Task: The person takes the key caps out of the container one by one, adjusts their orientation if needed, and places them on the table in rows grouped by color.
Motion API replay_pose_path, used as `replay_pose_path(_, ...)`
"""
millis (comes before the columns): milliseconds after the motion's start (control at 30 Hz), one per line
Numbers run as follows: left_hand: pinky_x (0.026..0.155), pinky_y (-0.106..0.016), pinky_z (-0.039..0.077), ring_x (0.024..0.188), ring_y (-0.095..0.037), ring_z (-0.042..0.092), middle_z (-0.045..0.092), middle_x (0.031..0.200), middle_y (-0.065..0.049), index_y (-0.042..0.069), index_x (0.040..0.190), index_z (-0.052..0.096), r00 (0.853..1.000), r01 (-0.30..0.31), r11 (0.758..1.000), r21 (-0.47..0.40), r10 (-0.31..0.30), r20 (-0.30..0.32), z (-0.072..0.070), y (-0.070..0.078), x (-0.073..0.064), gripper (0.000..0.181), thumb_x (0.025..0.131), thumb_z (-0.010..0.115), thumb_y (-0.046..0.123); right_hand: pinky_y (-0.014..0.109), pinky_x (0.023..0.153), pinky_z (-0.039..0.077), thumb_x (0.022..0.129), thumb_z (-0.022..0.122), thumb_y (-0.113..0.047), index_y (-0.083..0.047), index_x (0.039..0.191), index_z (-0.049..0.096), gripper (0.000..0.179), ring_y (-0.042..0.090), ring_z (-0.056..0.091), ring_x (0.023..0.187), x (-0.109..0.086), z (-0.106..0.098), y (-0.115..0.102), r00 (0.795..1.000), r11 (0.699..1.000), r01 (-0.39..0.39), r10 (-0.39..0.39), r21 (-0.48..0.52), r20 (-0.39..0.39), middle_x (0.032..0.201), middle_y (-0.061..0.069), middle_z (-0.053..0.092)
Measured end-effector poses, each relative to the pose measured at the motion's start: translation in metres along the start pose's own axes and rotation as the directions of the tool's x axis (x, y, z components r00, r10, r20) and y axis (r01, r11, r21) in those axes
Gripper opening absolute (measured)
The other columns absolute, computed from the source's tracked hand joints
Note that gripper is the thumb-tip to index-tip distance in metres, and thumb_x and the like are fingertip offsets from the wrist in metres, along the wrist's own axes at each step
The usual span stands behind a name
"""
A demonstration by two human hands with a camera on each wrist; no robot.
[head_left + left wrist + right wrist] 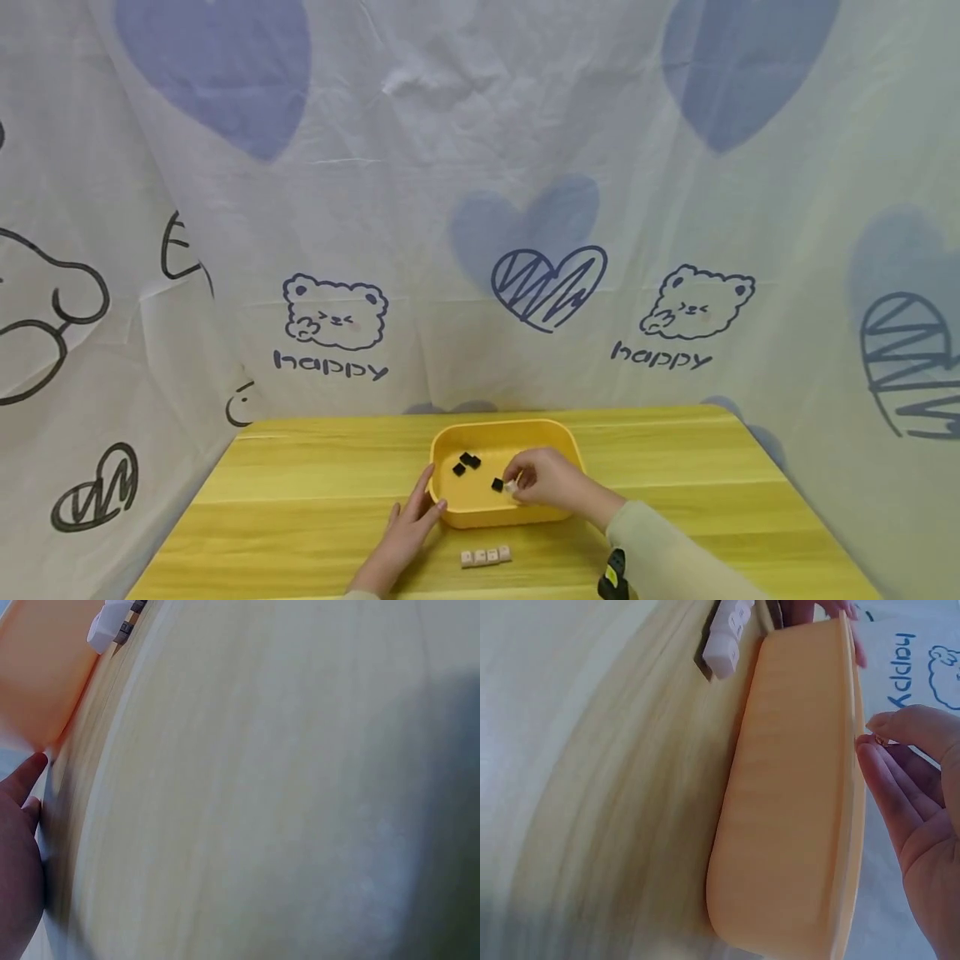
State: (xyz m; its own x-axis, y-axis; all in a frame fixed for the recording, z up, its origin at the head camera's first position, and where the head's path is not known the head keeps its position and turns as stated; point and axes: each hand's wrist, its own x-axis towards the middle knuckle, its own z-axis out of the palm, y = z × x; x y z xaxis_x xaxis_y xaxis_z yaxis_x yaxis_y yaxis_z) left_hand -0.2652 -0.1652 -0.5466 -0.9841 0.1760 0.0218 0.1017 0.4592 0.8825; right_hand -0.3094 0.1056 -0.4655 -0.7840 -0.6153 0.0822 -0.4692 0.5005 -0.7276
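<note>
My right hand [553, 480] is over the front right part of a yellow plastic bin [510, 518], pinching a small white keycap [512, 487] between thumb and fingertips. Right beside that keycap, a black square piece [497, 484] lies on the bin floor. Several more black pieces [467, 459] sit in the bin's left half. At the bin's front left corner, my left hand [405, 533] touches the outside with extended fingers, its thumb at the front rim. In the right wrist view the held keycap [882, 740] is mostly hidden by my fingertips.
A short row of white keycaps [485, 556] with small markings stands on the yellow wood-grain table [315, 500], in front of the bin. Behind the table hangs a white cloth [450, 350] printed with hearts and bears.
</note>
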Motion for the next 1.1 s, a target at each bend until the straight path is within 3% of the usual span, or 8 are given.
replay_pose_path(233,0.11,-0.064,-0.012,0.136,-0.047,0.033,0.043,0.142,-0.028,0.017,0.157,0.017,1.0,0.009,1.0,-0.006,-0.009,-0.001,0.0,0.001,-0.002,0.067,0.102,0.05,0.036,0.024,0.066,0.056,0.085,0.074,-0.003,-0.01,0.097,0.073,0.014,0.01,0.064,0.074,-0.018,0.003,-0.009,0.999,0.996,-0.017,0.021,0.084,-0.046,0.085,-0.005,0.069)
replay_pose_path(500,0.111,-0.061,-0.014,0.141,-0.045,0.022,0.04,0.147,-0.024,0.023,0.158,0.017,0.998,0.058,0.998,-0.023,-0.058,0.004,0.0,0.001,-0.003,0.067,0.101,0.051,0.039,0.026,0.063,0.056,0.088,0.075,-0.019,-0.015,0.096,0.073,0.009,0.01,0.062,0.072,-0.04,0.015,-0.009,0.992,0.989,-0.042,0.058,0.14,-0.116,0.084,-0.008,0.067)
replay_pose_path(867,0.111,-0.063,-0.011,0.135,-0.045,0.035,0.045,0.14,-0.029,0.014,0.157,0.019,1.0,-0.008,1.0,0.002,0.008,-0.011,-0.001,0.0,0.0,0.065,0.102,0.05,0.033,0.024,0.062,0.053,0.082,0.079,-0.015,-0.014,0.093,0.073,0.012,0.006,0.057,0.07,-0.057,0.034,0.001,0.978,0.994,0.027,-0.005,0.101,-0.21,0.087,-0.004,0.064)
replay_pose_path(1100,0.111,-0.063,-0.012,0.136,-0.045,0.034,0.046,0.14,-0.029,0.015,0.157,0.019,1.0,-0.005,1.0,-0.004,0.005,-0.006,0.0,0.001,-0.001,0.065,0.103,0.05,0.033,0.023,0.059,0.051,0.083,0.079,-0.017,-0.013,0.091,0.074,0.01,0.005,0.054,0.068,-0.063,0.049,0.011,0.975,0.994,0.019,0.005,0.109,-0.221,0.081,-0.006,0.061)
